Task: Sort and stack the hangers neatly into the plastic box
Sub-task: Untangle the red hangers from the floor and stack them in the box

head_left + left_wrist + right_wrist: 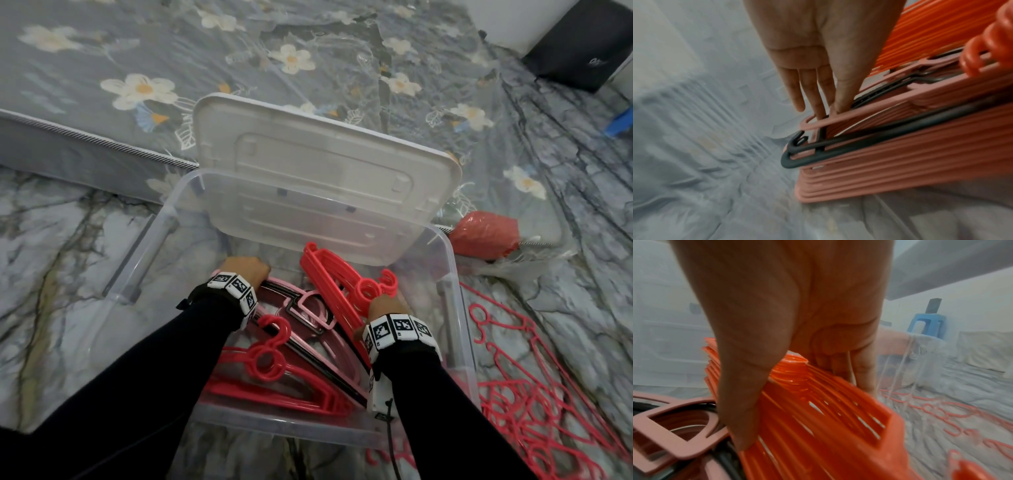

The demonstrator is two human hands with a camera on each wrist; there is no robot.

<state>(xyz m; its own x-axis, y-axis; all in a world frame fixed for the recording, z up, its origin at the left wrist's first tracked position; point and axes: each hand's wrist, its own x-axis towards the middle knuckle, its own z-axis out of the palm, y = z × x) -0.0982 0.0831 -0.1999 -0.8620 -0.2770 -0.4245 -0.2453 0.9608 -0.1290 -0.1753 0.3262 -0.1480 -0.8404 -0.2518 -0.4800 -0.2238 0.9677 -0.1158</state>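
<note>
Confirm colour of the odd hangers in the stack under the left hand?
Dark grey, almost black hangers among pale pink ones; left wrist view shows it best.

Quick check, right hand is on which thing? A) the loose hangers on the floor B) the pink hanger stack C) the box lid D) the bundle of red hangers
D: the right hand grips the bundle of red hangers, thumb on one side and fingers on the other, inside the plastic box; the left hand is the one at the pink hanger stack.

Long black sleeves (113, 373) down to both wrists. White wristbands (397, 330) printed with square black-and-white markers. White camera unit (382, 397) under right wrist, black cord (390, 442) trailing.
</note>
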